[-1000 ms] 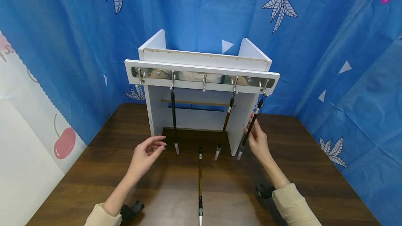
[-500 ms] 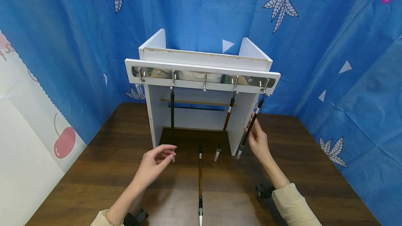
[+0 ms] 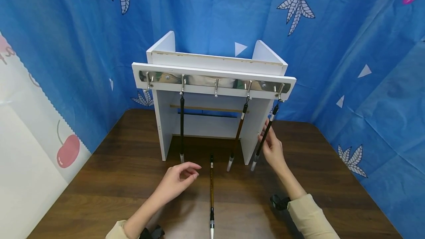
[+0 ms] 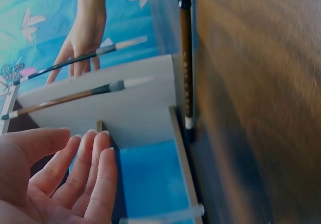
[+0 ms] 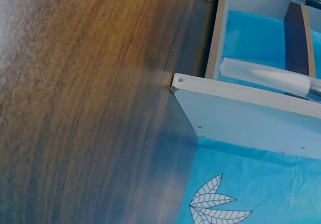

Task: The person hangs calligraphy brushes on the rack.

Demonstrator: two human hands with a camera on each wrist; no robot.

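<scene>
Calligraphy brushes with clear tip caps hang from hooks on a white rack (image 3: 212, 70). A black brush (image 3: 182, 128) hangs left of centre, a brown brush (image 3: 239, 130) right of centre, and a dark brush (image 3: 265, 137) at the far right. Another brush (image 3: 211, 191) lies lengthwise on the table, its capped tip toward me. My left hand (image 3: 177, 182) hovers left of it, fingers loosely bent and holding nothing. My right hand (image 3: 273, 150) is beside the rack's right side panel, partly behind the far-right brush; its fingers look fairly straight. Whether they touch the panel I cannot tell.
A bare hook (image 3: 216, 87) is at the middle of the metal strip, and another hook (image 3: 147, 80) at its left end. The dark wooden table (image 3: 99, 180) extends around the rack. A blue patterned curtain (image 3: 212, 10) closes off the back.
My left hand has moved right and toward me, past the black brush to near the brush on the table. The black brush swung slightly. My right hand has stayed in place.
</scene>
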